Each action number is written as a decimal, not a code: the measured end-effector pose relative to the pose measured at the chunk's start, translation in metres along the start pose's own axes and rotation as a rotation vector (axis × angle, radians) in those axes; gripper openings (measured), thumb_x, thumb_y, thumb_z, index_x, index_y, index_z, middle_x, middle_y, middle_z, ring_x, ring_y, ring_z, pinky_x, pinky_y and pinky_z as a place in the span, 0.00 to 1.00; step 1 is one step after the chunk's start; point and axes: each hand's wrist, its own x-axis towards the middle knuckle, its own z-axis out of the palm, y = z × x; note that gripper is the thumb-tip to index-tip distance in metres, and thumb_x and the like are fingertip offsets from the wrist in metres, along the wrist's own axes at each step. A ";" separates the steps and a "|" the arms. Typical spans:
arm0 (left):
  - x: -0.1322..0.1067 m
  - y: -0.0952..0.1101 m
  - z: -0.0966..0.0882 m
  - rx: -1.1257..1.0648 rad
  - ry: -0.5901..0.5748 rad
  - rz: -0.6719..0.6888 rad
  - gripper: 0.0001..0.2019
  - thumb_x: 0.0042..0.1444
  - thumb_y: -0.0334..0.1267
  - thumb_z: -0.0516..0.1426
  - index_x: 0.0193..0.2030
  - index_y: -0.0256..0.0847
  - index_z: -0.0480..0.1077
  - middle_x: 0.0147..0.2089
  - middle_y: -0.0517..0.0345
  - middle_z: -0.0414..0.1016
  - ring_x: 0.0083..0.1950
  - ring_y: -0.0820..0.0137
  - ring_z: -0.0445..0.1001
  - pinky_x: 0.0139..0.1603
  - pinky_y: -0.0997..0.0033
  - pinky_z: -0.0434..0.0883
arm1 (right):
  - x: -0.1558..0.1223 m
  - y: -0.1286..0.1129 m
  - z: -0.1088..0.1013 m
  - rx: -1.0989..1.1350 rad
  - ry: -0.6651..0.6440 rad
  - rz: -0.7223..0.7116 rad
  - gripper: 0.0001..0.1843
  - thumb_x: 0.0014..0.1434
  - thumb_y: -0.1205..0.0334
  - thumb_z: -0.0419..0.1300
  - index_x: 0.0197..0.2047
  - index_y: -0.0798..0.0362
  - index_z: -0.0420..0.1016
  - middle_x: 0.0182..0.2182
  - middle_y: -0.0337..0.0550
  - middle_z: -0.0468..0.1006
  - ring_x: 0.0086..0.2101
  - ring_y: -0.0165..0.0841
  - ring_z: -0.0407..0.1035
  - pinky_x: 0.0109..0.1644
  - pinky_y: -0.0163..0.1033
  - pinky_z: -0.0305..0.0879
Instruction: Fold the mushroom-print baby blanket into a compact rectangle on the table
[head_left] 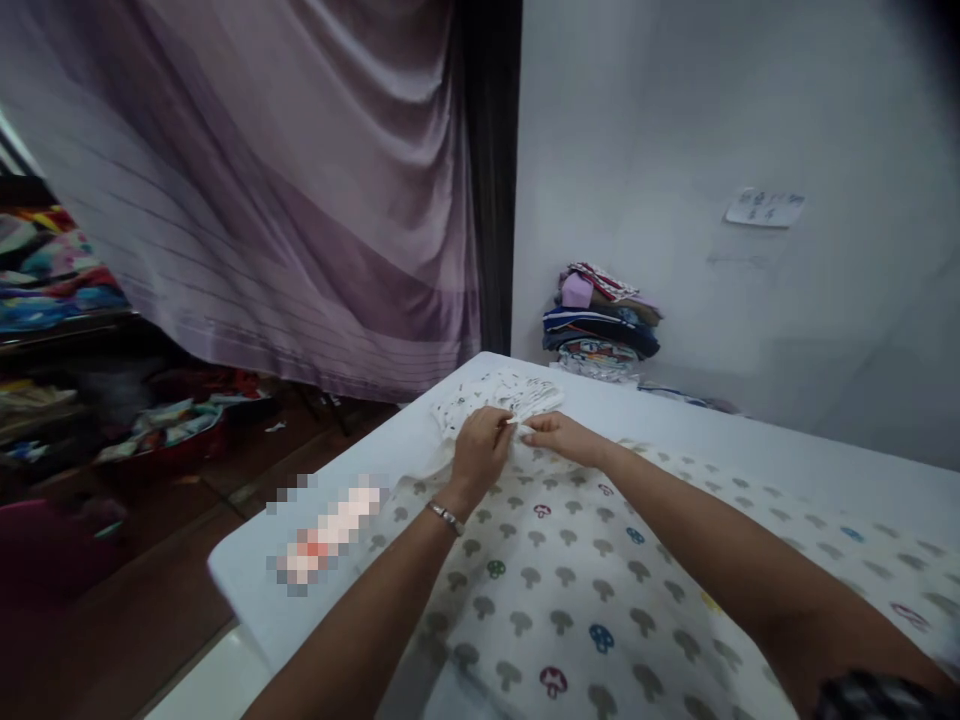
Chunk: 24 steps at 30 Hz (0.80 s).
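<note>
Your white worktop [675, 415], one in all, carries one large mushroom-print cloth [555, 590]. That cloth lies between your body and your hands, under your forearms, and spreads away to your right. Its long axis seems to run that way, though its ends leave the view. Just beyond your hands, slightly left, lies one gathered white bundle [480, 390] with a small dark print, near the far corner. Your left hand [480, 450] overlaps its near side; your right hand [564, 438] sits by its right end, so neither is clearly nearer. Both hands are closed, their fingertips seeming to pinch one pale cloth edge [513, 421]; you cannot tell which cloth it belongs to. Around you, count one curtain [315, 200], one stack of folded fabrics [600, 325], one paper note [763, 207] and, on your left wrist, one bracelet [446, 517].
</note>
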 end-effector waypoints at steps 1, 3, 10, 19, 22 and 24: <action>0.000 -0.002 -0.002 -0.036 -0.016 -0.001 0.05 0.57 0.37 0.52 0.39 0.41 0.66 0.37 0.55 0.71 0.42 0.68 0.69 0.45 0.67 0.66 | 0.001 0.000 0.002 -0.006 0.005 -0.017 0.16 0.44 0.51 0.65 0.31 0.55 0.72 0.25 0.35 0.72 0.27 0.28 0.64 0.36 0.35 0.61; 0.001 -0.007 -0.004 -0.113 -0.099 -0.008 0.11 0.56 0.40 0.53 0.46 0.41 0.65 0.44 0.54 0.71 0.47 0.67 0.69 0.49 0.65 0.66 | 0.005 0.001 0.005 -0.024 0.019 -0.076 0.15 0.46 0.52 0.63 0.32 0.55 0.72 0.26 0.35 0.72 0.29 0.28 0.65 0.37 0.35 0.61; 0.005 -0.009 -0.004 -0.065 -0.387 -0.191 0.13 0.51 0.43 0.55 0.44 0.44 0.69 0.43 0.58 0.74 0.44 0.66 0.72 0.44 0.69 0.67 | 0.003 0.021 0.000 -0.425 0.209 -0.225 0.15 0.54 0.58 0.56 0.44 0.54 0.72 0.34 0.40 0.75 0.37 0.32 0.68 0.43 0.38 0.62; 0.062 -0.063 0.011 -0.060 -0.234 -0.565 0.13 0.47 0.50 0.56 0.30 0.42 0.68 0.21 0.66 0.65 0.22 0.73 0.64 0.22 0.75 0.60 | -0.074 0.065 -0.116 -0.936 0.707 0.234 0.16 0.56 0.67 0.50 0.44 0.55 0.76 0.44 0.49 0.76 0.45 0.39 0.69 0.52 0.44 0.62; 0.085 -0.089 0.028 -0.016 -0.198 -0.572 0.11 0.46 0.47 0.57 0.29 0.41 0.67 0.23 0.64 0.67 0.25 0.72 0.65 0.25 0.76 0.60 | -0.090 0.082 -0.140 -1.004 0.719 0.261 0.17 0.56 0.66 0.50 0.46 0.56 0.75 0.47 0.52 0.74 0.49 0.43 0.66 0.54 0.48 0.59; 0.097 -0.098 0.040 0.035 -0.183 -0.585 0.11 0.47 0.46 0.56 0.29 0.41 0.67 0.26 0.61 0.69 0.28 0.71 0.66 0.27 0.75 0.60 | -0.092 0.090 -0.147 -1.043 0.698 0.243 0.17 0.57 0.65 0.50 0.47 0.55 0.74 0.48 0.51 0.73 0.50 0.42 0.65 0.55 0.47 0.59</action>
